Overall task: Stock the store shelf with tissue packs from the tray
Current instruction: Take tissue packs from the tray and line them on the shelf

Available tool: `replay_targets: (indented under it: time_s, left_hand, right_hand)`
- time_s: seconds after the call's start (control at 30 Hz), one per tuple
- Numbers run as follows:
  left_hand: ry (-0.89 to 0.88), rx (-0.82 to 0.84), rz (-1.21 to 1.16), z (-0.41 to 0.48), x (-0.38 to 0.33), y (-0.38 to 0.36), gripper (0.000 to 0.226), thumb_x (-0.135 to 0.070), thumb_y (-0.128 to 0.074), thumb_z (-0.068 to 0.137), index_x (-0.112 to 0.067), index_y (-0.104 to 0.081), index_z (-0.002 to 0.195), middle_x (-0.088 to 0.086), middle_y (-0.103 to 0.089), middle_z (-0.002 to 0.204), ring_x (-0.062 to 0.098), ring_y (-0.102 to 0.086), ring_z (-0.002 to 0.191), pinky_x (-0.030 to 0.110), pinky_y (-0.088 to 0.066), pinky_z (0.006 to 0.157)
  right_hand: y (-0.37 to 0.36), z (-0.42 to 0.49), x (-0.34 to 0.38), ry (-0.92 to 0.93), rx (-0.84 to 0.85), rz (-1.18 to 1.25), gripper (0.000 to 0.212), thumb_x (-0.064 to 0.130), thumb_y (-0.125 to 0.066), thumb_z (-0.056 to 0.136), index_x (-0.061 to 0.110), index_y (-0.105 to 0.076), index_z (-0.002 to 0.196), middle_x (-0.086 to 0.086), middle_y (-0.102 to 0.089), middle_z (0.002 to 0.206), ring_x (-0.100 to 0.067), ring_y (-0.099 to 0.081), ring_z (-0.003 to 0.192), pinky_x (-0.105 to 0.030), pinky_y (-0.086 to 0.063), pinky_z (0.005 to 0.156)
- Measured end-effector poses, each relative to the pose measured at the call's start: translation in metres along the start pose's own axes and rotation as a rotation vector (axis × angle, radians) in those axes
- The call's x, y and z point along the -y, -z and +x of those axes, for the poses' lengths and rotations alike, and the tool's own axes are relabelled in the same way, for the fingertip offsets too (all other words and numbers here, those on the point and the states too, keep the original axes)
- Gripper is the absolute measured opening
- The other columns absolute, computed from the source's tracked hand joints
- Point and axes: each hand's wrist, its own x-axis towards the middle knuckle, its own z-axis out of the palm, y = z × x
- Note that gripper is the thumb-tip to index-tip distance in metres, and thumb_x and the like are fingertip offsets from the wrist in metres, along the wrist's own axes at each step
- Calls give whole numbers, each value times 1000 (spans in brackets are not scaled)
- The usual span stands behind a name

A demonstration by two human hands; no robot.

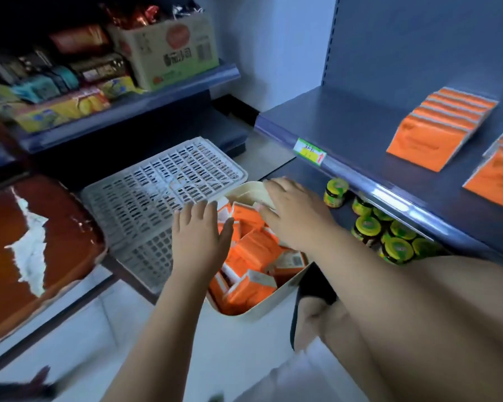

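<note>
tissue packs (254, 250) in tray (262, 311) under left hand (201, 232), flat; right hand (292, 213) seemingly flat.

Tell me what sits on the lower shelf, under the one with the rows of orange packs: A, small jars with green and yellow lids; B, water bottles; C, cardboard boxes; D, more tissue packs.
A: small jars with green and yellow lids stand on the lower shelf, beneath the upper shelf that carries the rows of orange tissue packs.
</note>
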Motion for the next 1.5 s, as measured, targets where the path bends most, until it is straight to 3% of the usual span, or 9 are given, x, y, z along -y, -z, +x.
replay_targets:
  time_s: [0.23, 0.5, 0.67, 0.83, 1.1, 1.23, 1.33, 1.43, 1.5]
  left_hand:
    - [83, 226, -5, -12, 15, -60, 65, -59, -36, 96, -15, -59, 138, 8, -60, 141, 35, -45, 139, 55, -28, 120]
    - [121, 526, -12, -20, 11, -103, 53, -62, -43, 98, -20, -65, 122, 6, -64, 129, 35, -51, 129, 50, -33, 116]
    - [30, 639, -329, -32, 18, -107, 55, -70, -38, 95, -24, -66, 81, -7, -69, 80, 15, -67, 83, 38, -54, 80]
    - [41, 1059, -442, -30, 30, -99, 54, -84, -65, 66, -44, -65, 104, -19, -67, 106, 8, -62, 106, 35, -53, 94]
    - [193, 902, -601, -22, 25, -90, 16, -37, -74, 87, -25, -69, 97, -2, -71, 96, 17, -67, 93, 45, -58, 87]
    - [341, 761, -745, -6, 34, -71, 23, -45, -68, 91, -32, -72, 109, 0, -71, 112, 21, -68, 107, 42, -57, 93]
    - [431, 616, -878, 8, 32, -54, 25, -45, -68, 93, -27, -76, 108, 5, -74, 103, 24, -72, 96, 43, -61, 85]
    - [508, 480, -992, 22, 23, -40, 21, -37, -68, 94, -21, -77, 103, 8, -72, 90, 25, -71, 81, 38, -59, 66]
    - [550, 426, -1067, 29, 13, -29, 32, -43, -69, 85, -20, -75, 105, 10, -72, 94, 25, -72, 82, 35, -56, 64]
  right_hand:
    - [-65, 21, -10, -227, 372, -9, 52, 53, -46, 102, 17, -54, 138, -9, -56, 138, -34, -54, 126, -44, -45, 97]
    - [-116, 32, -39, -406, 528, 81, 36, 46, -50, 98, 20, -67, 117, -5, -69, 114, -27, -63, 103, -38, -52, 88]
    - [-138, 20, -43, -467, 567, 229, 46, 55, -54, 98, 24, -59, 131, -5, -66, 116, -27, -63, 103, -46, -55, 91]
    - [-152, 13, -41, -557, 543, 426, 64, 51, -72, 90, 28, -42, 142, -4, -59, 129, -30, -61, 116, -49, -54, 96]
    - [-146, 27, -45, -620, 479, 646, 65, 31, -85, 81, 21, -59, 140, -2, -67, 128, -22, -63, 107, -35, -54, 86]
    - [-129, 30, -56, -754, 333, 794, 56, 36, -88, 68, 23, -67, 118, 0, -71, 103, -25, -71, 92, -37, -59, 80]
    - [-113, 32, -65, -797, 216, 924, 43, 38, -88, 59, 23, -65, 93, -4, -74, 95, -26, -73, 84, -43, -63, 78]
    - [-84, 31, -70, -773, 122, 1053, 35, 24, -88, 71, 18, -68, 99, -10, -75, 97, -26, -74, 79, -36, -62, 62]
    - [-64, 29, -74, -733, 45, 1093, 39, 28, -88, 66, 18, -70, 99, -7, -76, 93, -24, -75, 80, -45, -65, 72]
